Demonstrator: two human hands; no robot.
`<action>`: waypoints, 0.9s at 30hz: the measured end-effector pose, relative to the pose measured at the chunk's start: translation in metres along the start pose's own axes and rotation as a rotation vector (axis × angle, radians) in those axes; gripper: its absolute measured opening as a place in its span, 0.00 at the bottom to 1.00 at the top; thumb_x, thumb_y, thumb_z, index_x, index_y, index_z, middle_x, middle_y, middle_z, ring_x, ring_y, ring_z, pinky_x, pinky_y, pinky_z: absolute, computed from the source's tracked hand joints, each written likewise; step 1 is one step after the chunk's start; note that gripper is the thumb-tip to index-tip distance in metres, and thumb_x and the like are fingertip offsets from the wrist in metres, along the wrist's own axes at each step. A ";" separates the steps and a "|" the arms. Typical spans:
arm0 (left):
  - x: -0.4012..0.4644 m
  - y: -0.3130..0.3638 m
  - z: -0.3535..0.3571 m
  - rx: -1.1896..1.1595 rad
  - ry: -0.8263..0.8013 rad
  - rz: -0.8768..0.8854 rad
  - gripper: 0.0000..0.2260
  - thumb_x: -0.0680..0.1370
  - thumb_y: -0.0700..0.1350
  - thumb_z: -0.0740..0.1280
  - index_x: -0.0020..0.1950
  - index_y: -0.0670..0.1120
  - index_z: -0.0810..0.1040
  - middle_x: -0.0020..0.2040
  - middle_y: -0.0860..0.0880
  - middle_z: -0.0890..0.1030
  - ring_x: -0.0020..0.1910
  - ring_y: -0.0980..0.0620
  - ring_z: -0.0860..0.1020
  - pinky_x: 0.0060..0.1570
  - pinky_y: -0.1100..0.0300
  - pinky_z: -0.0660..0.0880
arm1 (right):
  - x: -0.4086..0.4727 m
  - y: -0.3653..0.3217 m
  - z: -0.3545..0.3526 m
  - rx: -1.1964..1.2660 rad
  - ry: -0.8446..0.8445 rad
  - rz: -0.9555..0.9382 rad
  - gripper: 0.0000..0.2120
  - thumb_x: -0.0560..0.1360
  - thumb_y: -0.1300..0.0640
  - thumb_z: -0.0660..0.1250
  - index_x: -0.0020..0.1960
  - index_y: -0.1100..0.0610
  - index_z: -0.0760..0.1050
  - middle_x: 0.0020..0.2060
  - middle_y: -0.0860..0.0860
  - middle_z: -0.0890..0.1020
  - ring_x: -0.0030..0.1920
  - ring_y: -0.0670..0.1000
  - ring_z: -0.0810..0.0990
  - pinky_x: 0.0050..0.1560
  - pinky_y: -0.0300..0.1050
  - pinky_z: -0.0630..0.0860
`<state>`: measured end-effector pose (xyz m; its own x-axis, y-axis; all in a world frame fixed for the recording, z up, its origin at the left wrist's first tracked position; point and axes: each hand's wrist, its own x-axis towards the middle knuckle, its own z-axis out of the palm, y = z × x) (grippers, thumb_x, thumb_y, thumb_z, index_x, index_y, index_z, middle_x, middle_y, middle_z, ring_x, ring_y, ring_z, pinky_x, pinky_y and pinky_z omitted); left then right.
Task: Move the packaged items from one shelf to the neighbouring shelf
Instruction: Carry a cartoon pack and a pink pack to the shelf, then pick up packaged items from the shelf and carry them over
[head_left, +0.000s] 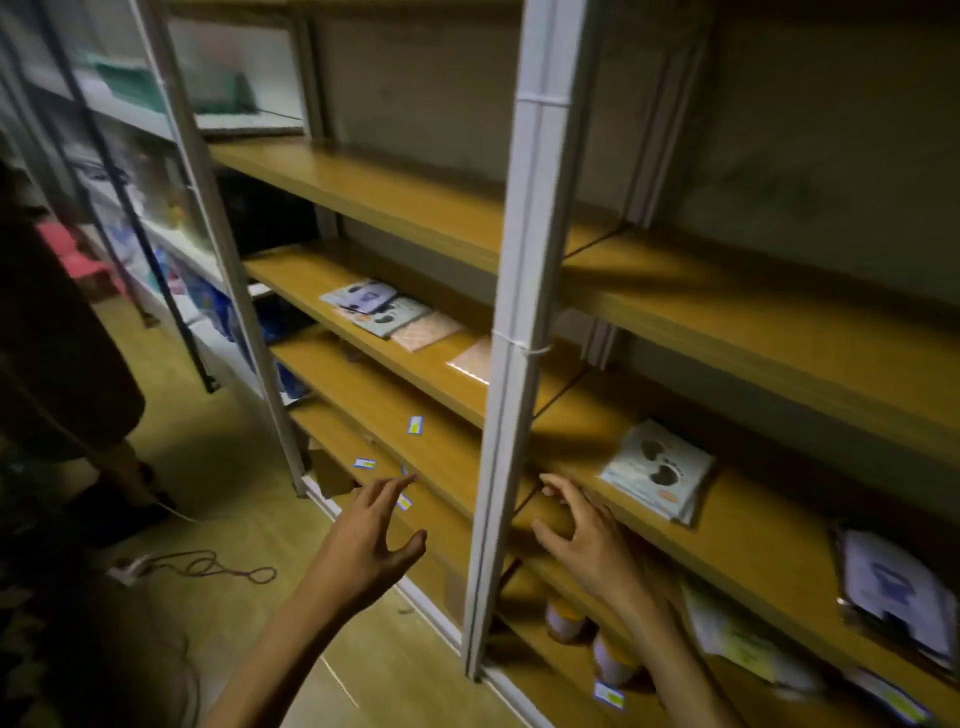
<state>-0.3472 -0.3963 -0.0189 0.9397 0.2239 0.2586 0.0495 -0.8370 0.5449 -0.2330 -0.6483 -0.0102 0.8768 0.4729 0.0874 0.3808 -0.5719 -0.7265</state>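
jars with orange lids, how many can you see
2. One jar stands on the low shelf just right of the white post; the second jar is beside it, nearer the camera, under the right hand's forearm. More may be hidden behind that arm.

- We can read no text anywhere.
- The small price tags (414, 424) on the shelf edges (447, 467) are too blurred for us.
- Print on the packets (657, 470) is illegible.

Empty hands (371, 535) before packets (657, 475) on shelf (753, 540)
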 end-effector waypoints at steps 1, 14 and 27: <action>0.000 -0.017 -0.009 -0.007 0.008 -0.017 0.31 0.70 0.61 0.61 0.71 0.50 0.68 0.64 0.52 0.73 0.63 0.53 0.72 0.61 0.58 0.71 | 0.012 -0.013 0.015 -0.007 -0.017 -0.011 0.23 0.74 0.50 0.68 0.67 0.41 0.66 0.58 0.42 0.73 0.63 0.45 0.70 0.64 0.45 0.70; 0.083 -0.168 -0.085 -0.035 0.042 -0.121 0.34 0.69 0.64 0.59 0.73 0.51 0.64 0.65 0.51 0.72 0.61 0.59 0.68 0.59 0.64 0.67 | 0.170 -0.102 0.132 -0.034 -0.103 -0.079 0.23 0.74 0.50 0.68 0.67 0.42 0.66 0.56 0.40 0.72 0.60 0.43 0.71 0.61 0.41 0.70; 0.285 -0.267 -0.116 0.013 -0.066 -0.053 0.32 0.75 0.55 0.67 0.75 0.51 0.60 0.71 0.49 0.68 0.66 0.53 0.68 0.65 0.53 0.71 | 0.351 -0.117 0.170 0.000 0.036 0.029 0.22 0.75 0.53 0.68 0.68 0.48 0.68 0.55 0.41 0.70 0.61 0.47 0.71 0.61 0.48 0.71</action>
<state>-0.1321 -0.0509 0.0016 0.9558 0.2348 0.1769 0.1032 -0.8313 0.5462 -0.0196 -0.3011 -0.0104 0.8973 0.4321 0.0906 0.3554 -0.5852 -0.7289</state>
